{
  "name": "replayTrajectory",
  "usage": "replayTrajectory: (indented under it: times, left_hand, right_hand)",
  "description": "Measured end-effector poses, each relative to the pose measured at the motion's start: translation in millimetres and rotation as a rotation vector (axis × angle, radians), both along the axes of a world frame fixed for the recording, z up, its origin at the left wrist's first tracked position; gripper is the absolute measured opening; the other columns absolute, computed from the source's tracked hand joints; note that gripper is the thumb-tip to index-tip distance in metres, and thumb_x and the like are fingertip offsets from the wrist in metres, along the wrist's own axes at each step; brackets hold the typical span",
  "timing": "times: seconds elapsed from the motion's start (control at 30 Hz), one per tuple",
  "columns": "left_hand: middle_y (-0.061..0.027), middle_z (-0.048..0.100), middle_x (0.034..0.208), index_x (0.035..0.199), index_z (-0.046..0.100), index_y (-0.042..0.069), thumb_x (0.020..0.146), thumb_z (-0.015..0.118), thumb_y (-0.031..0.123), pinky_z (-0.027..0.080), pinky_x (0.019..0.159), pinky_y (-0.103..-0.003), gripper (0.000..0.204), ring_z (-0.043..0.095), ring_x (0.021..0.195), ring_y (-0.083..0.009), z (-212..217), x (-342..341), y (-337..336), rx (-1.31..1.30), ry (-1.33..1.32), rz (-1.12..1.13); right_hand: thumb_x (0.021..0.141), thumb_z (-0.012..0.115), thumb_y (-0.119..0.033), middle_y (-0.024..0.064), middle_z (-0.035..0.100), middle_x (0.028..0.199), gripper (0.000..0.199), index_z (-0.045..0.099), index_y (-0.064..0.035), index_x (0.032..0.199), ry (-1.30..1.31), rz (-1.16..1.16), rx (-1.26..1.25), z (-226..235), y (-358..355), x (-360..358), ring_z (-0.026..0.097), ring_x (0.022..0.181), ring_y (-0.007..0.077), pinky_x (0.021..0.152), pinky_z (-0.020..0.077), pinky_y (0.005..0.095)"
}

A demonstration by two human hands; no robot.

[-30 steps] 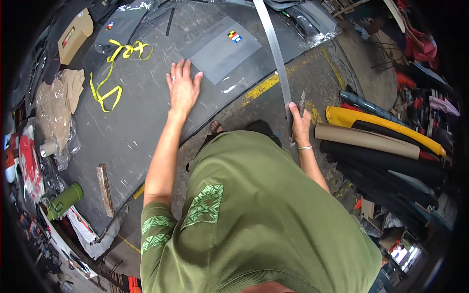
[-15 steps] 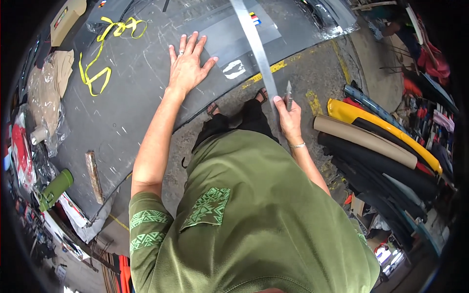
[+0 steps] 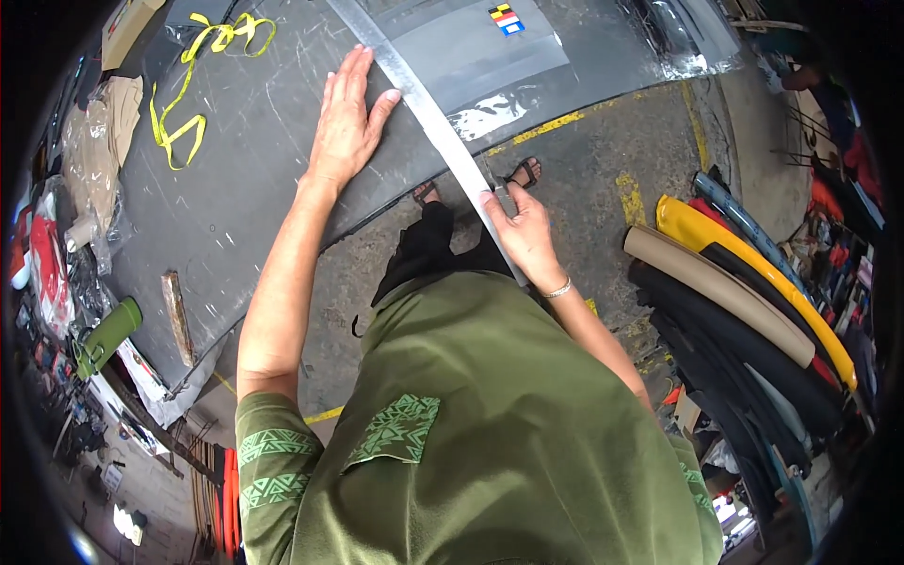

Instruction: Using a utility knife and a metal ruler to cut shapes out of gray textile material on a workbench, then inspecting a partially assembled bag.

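A long metal ruler slants over the dark grey table, its near end jutting past the front edge. My right hand is closed around that near end, thumb on top. The knife seen in it earlier is mostly hidden now. My left hand lies on the table to the left of the ruler, fingers stretched out; the fingertips and thumb reach its edge. Just right of the ruler lies a smooth grey sheet, bearing a small coloured label. A shiny clear plastic patch is at its near side.
A yellow measuring tape curls on the table's far left. A worn wooden strip lies near its left front. Rolls of material, including a yellow one and a tan one, are stacked to my right. Wrapped goods crowd the left side.
The ruler has swung left and now lies along the sheet's left side, beside my left hand. My right hand has moved left and slightly toward me with its end.
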State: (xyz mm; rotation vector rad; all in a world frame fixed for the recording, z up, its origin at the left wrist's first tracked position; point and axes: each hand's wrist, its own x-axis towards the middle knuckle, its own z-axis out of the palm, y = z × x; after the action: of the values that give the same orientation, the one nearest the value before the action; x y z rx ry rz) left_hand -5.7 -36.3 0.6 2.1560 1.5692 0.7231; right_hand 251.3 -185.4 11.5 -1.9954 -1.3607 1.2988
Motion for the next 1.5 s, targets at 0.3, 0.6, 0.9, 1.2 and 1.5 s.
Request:
replayTrajectory:
  times: [0.3,0.6,0.9,1.2,1.5]
  left_hand:
    - [-0.0167,0.04,0.16,0.153,0.04,0.003,0.096,0.064,0.053,0.021,0.126,-0.051,0.079,0.032,0.152,-0.0331,-10,7,17,0.106,0.311,-0.076]
    - [-0.0143,0.043,0.157,0.147,0.047,0.003,0.09,0.071,0.056,0.023,0.126,-0.052,0.082,0.037,0.149,-0.0329,-12,4,21,0.127,0.215,-0.089]
    - [-0.016,0.043,0.158,0.148,0.047,0.002,0.089,0.071,0.058,0.024,0.126,-0.05,0.085,0.039,0.148,-0.0325,-7,9,18,0.122,0.258,-0.076]
    - [-0.0191,0.041,0.158,0.147,0.05,0.003,0.092,0.067,0.057,0.023,0.126,-0.05,0.08,0.036,0.15,-0.0357,-8,8,19,0.109,0.253,-0.066]
    - [-0.0211,0.041,0.157,0.145,0.048,0.002,0.091,0.07,0.055,0.024,0.126,-0.051,0.079,0.035,0.149,-0.0379,-9,6,19,0.138,0.238,-0.074]
  right_hand:
    - [0.094,0.071,-0.037,0.0186,0.065,0.071,0.04,0.068,0.0022,0.098,0.217,-0.048,0.098,-23,26,-11,0.064,0.064,0.0241,0.064,0.0497,0.0388]
    - [0.094,0.072,-0.033,0.0101,0.063,0.068,0.036,0.07,0.0029,0.096,0.309,-0.139,0.004,-22,29,-20,0.057,0.063,0.0143,0.063,0.0481,0.0325]
    - [0.096,0.075,-0.02,-0.0056,0.063,0.079,0.019,0.072,-0.0014,0.093,0.396,-0.224,-0.032,-23,34,-22,0.052,0.075,0.0038,0.068,0.0436,0.024]
    - [0.097,0.075,-0.025,-0.0061,0.061,0.078,0.024,0.073,-0.0013,0.094,0.435,-0.257,-0.041,-22,40,-25,0.05,0.074,0.0038,0.067,0.0421,0.0235]
    - [0.097,0.074,-0.027,-0.0054,0.062,0.078,0.027,0.074,0.0007,0.099,0.429,-0.237,-0.013,-27,44,-26,0.051,0.074,0.0044,0.067,0.0422,0.0237]
